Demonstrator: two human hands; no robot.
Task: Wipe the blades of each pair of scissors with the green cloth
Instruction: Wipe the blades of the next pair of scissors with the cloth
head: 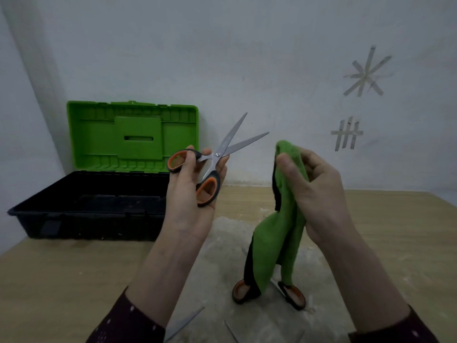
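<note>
Two grips: scissors left, cloth right.

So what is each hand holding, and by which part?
The left hand holds the scissors, blades open, by their orange-and-black handles. The right hand grips the green cloth near its top; the rest hangs down.

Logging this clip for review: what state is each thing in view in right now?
Raised scissors: blades open, nothing touching them.
Left hand: holds those scissors by the handles.
Green cloth: bunched, hanging down.
Right hand: grips the cloth's top.
Toolbox: lid open, upright.
Table scissors: lying flat, handles apart, partly hidden by the cloth.
</note>
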